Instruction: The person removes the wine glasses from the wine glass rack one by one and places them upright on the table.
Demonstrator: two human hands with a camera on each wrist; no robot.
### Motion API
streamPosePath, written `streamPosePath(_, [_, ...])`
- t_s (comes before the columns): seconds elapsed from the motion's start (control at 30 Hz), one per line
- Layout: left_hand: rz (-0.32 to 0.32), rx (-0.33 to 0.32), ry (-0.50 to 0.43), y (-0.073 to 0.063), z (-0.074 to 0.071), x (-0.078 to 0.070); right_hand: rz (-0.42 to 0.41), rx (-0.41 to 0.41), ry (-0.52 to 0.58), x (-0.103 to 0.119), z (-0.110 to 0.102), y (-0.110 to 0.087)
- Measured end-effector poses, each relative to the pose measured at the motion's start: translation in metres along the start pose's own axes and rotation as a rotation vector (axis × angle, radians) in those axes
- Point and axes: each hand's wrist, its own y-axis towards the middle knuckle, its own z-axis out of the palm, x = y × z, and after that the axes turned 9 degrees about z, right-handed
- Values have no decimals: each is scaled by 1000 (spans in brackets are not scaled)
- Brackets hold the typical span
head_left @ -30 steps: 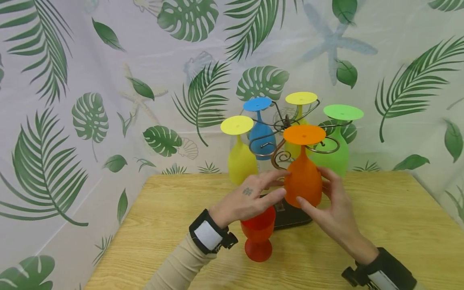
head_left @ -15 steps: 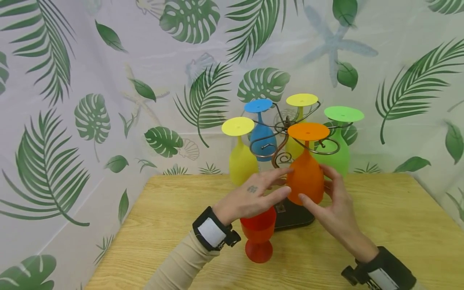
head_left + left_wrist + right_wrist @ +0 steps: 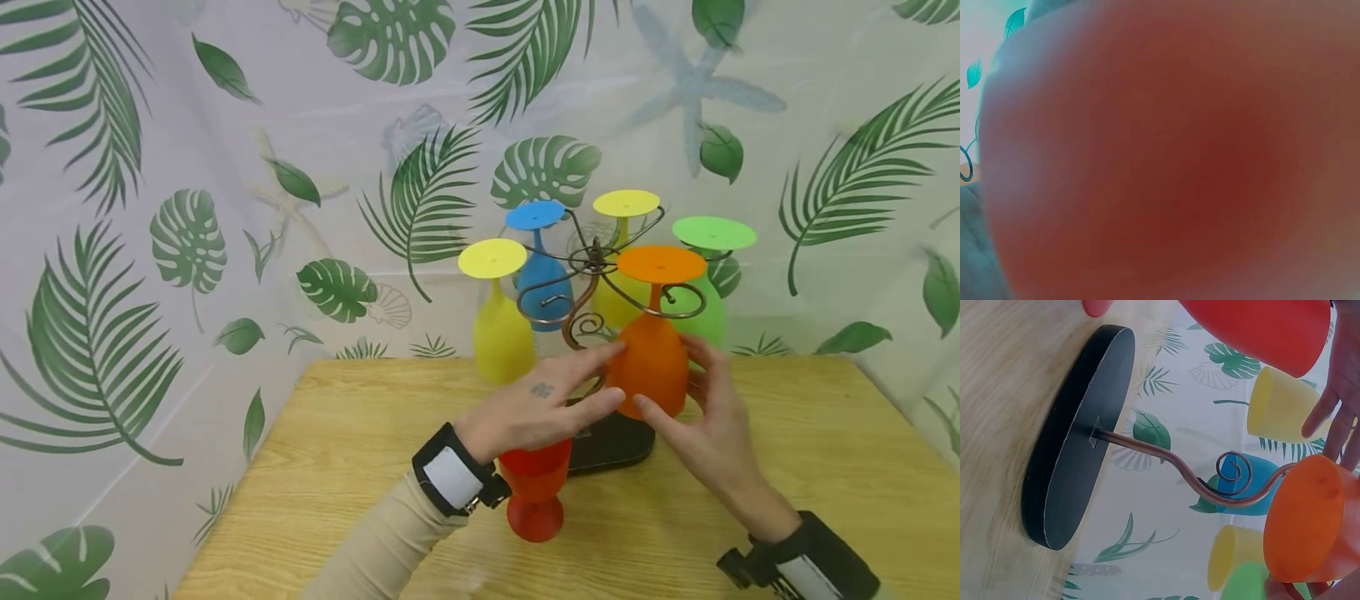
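Observation:
An upside-down orange goblet [image 3: 648, 367] hangs with its stem at the front-right loop of the metal rack [image 3: 596, 262], its round foot above the loop. My right hand [image 3: 716, 425] holds its bowl, thumb in front and fingers round the right side. From the left, my left hand [image 3: 543, 404] touches the bowl with index finger and thumb, fingers rather straight. In the right wrist view, the orange goblet's open mouth [image 3: 1304, 519] shows between both hands. A red goblet [image 3: 535, 492] stands upright on the table below my left hand, which covers part of its rim.
Two yellow goblets [image 3: 504, 333], a blue goblet [image 3: 543, 283] and a green goblet [image 3: 705, 308] hang upside down round the rack. Its black base [image 3: 615, 450] stands on the wooden table [image 3: 360, 433]. Blurred red fills most of the left wrist view.
Both hands have moved right with the orange goblet, bringing its stem from left of the front-right loop to its opening. The other goblets stay put.

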Motion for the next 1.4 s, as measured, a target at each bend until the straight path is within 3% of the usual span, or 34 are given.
streamPosePath(0.23, [-2, 27, 20, 5, 5, -5, 38, -28, 22, -4, -4, -6])
streamPosePath(0.57, [30, 37, 60, 6, 7, -11, -6, -35, 24, -2, -12, -11])
streamPosePath(0.97, [6, 75, 28, 9, 7, -17, 14, -45, 47, 1, -20, -17])
streamPosePath(1.23, [34, 68, 25, 6, 13, -18, -24, -28, 53, 0, -22, -23])
streamPosePath(1.4, [86, 35, 56, 3, 14, -20, -69, -21, 96, 0, -22, -28])
